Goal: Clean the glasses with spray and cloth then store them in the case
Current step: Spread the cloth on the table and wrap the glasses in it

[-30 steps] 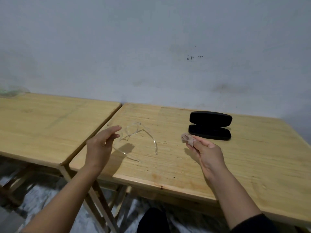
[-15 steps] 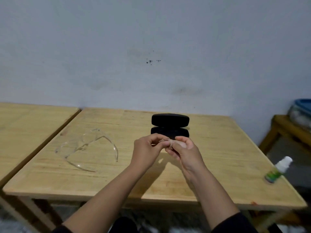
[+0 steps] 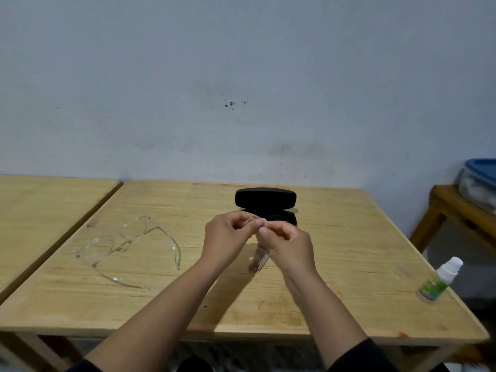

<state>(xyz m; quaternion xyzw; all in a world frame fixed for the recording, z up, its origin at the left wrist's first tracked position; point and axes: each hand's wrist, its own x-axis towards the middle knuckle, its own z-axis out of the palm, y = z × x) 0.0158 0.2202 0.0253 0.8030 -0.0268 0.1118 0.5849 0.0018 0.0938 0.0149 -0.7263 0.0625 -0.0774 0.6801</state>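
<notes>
Clear-framed glasses [image 3: 126, 248] lie with arms unfolded on the left part of the wooden table [image 3: 349, 237]. A black glasses case [image 3: 265, 201] stands open at the back middle. Just in front of it my left hand [image 3: 228, 237] and my right hand [image 3: 287, 245] meet above the table, both pinching a small brownish cloth [image 3: 259, 260]. Part of the cloth hangs down below my right hand. A small white spray bottle [image 3: 440, 279] with a green label stands near the table's right edge.
A second wooden table [image 3: 48, 210] adjoins on the left with a narrow gap between. At the far right a low wooden stand [image 3: 461, 210] carries a container with a blue lid [image 3: 480, 181]. A grey wall runs behind.
My left hand let go of the glasses, which now lie on the table, and came over to my right hand. Both now hold the cloth, which has opened out. The view swung right.
</notes>
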